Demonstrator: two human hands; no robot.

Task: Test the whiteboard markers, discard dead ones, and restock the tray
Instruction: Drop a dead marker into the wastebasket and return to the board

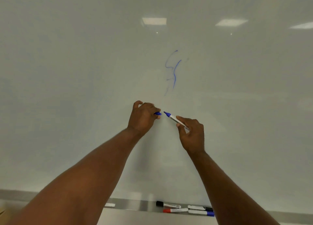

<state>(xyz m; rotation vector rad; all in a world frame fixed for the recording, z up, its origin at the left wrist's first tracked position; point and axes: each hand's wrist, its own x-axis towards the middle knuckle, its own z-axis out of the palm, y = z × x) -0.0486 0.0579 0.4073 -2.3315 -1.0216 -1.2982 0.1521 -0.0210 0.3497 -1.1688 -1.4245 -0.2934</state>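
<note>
My right hand (pixel 192 133) grips an uncapped blue whiteboard marker (pixel 174 119), its blue tip pointing left toward my left hand. My left hand (pixel 144 117) pinches the blue cap (pixel 157 113), a small gap from the tip. Both hands are raised in front of the whiteboard (pixel 84 72). Above them are blue squiggles (pixel 173 72), partly faint, partly solid. The metal tray (pixel 138 206) runs along the board's lower edge and holds a black-capped marker (pixel 167 204), a red-capped marker (pixel 175 210), another black marker (pixel 199 208) and a blue-capped marker (pixel 201 213).
A small white object (pixel 110 205) lies on the tray beside my left forearm. Ceiling lights reflect in the upper right of the board. A pale ledge or floor (pixel 152 218) shows under the tray.
</note>
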